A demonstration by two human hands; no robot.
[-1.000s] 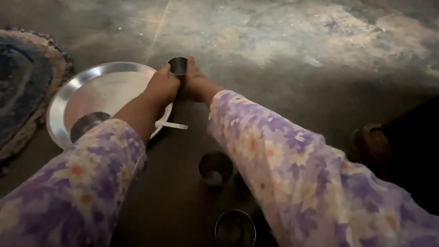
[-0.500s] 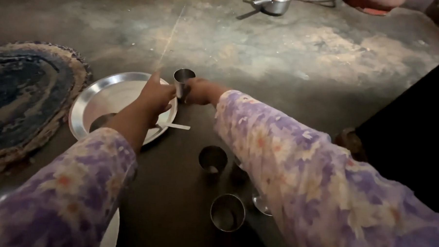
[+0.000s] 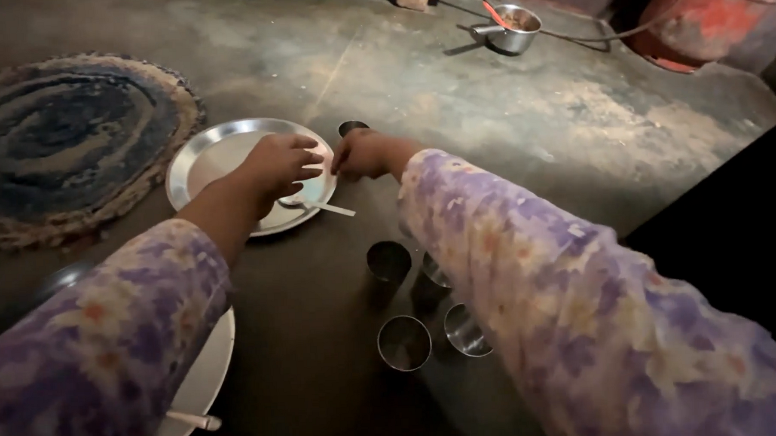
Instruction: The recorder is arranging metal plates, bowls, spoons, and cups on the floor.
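We are now seeing the cup (image 3: 351, 127) set down on the floor (image 3: 505, 111), no longer lifted. Near us, four cups (image 3: 404, 342) are clustering by our right sleeve, risking a knock. Farther, our left hand (image 3: 281, 164) is hovering loosely curled over the plate (image 3: 205, 156); our right hand (image 3: 362, 153) is touching the cup, grip unclear.

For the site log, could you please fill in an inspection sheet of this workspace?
Surface: dark concrete floor, worn pale in patches.
Job's things: steel cup beside round steel plate; spoon on the plate's rim.
Clutter: four steel cups grouped; second plate; braided rug; small pot.
Grips: left hand over the plate; right hand at the cup.
Cables: hose near the pot.
Surroundings: red cylinder.
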